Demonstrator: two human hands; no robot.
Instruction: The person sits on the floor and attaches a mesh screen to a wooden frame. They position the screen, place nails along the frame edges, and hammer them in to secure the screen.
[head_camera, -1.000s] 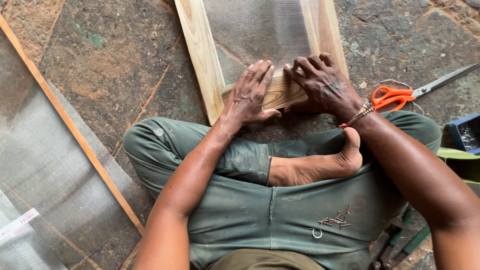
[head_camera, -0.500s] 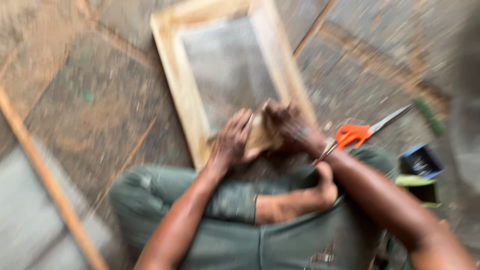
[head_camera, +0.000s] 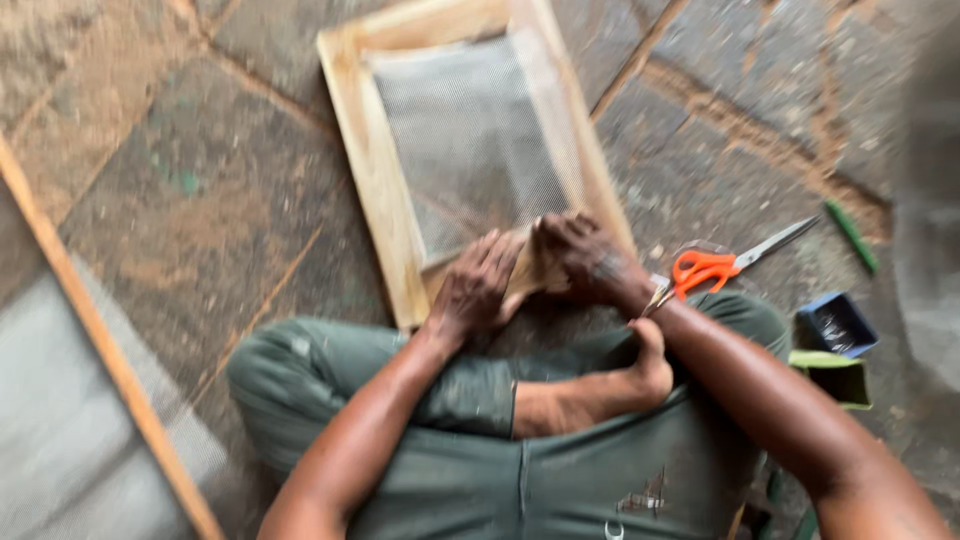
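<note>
Wooden strip (head_camera: 95, 330) edging a grey mesh panel (head_camera: 60, 420) lies on the stone floor (head_camera: 200, 200), well to the left of the left hand (head_camera: 478, 290). That hand rests palm down on the near rail of a pale wooden frame (head_camera: 375, 180); its grip is loosely curled, fingers together, pressing on the wood rather than pinching anything visible. Fine grey mesh (head_camera: 470, 140) fills the frame just beyond both hands. Right hand (head_camera: 580, 258) sits just beside the left, touching the same rail; whether its grip pinches mesh or wood cannot be told through the blur. Orange-handled scissors (head_camera: 725, 265) lie on the floor near the right wrist. Further right stand a small blue box (head_camera: 835, 322) and a green container (head_camera: 835, 375).
</note>
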